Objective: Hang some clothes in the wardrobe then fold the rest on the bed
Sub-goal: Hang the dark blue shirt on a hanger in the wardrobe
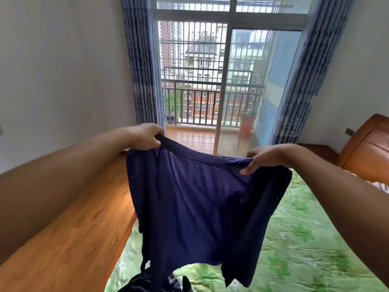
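A dark navy garment point(197, 203) hangs spread in the air in front of me, above the bed's near left edge. My left hand point(147, 137) pinches its top edge at the left corner. My right hand point(267, 158) grips the same edge at the right, thumb underneath. The cloth droops between the hands and its lower hem hangs loose. The bed point(305, 239) has a green patterned cover and fills the lower right. A dark heap of more clothes point(151, 283) lies on the bed at the bottom edge, partly hidden by the garment.
Wooden floor point(69, 228) runs along the bed's left side up to a white wall. A sliding glass balcony door point(210, 81) with blue curtains stands straight ahead. The brown wooden headboard point(366, 148) rises at the far right. No wardrobe is in view.
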{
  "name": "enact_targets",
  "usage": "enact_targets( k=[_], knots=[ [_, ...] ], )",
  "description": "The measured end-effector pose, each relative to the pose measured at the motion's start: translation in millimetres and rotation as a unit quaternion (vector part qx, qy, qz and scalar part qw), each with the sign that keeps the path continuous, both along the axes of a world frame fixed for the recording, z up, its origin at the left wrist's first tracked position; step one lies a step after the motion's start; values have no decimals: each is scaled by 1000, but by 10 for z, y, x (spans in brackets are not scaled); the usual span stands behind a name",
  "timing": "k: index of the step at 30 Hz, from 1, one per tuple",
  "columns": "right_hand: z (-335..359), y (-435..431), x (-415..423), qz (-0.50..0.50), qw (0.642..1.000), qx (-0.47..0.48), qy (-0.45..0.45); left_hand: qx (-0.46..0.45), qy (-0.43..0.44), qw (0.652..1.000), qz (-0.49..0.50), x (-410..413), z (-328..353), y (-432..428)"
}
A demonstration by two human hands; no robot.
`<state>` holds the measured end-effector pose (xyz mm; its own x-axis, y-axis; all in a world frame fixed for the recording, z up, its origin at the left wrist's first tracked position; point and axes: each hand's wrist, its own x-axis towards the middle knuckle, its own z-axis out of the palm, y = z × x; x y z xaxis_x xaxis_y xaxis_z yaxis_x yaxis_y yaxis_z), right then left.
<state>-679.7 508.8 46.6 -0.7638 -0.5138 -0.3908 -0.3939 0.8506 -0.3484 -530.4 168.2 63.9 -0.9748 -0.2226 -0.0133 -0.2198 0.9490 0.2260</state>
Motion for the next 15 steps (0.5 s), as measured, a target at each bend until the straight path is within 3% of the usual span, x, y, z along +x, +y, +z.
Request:
enact_targets(
  k=[2,5,7,10,15],
  knots=[
    [-58,-17,-4,20,996,-33,74,-60,68,996,-4,-15,-60,-26],
    [-81,-37,-31,-1,952,-111,284,-113,162,980,14,-74,-106,-57],
    [-88,-23,-34,-11,930,-83,359,-125,182,975,34,-106,-116,-56],
    [-155,-39,-13,-43,950,-34,307,-126,123,984,40,-123,-170,-15],
    [-175,117,110,-26,986,-104,129,-79,113,990,18,-202,-223,68]
  ],
)
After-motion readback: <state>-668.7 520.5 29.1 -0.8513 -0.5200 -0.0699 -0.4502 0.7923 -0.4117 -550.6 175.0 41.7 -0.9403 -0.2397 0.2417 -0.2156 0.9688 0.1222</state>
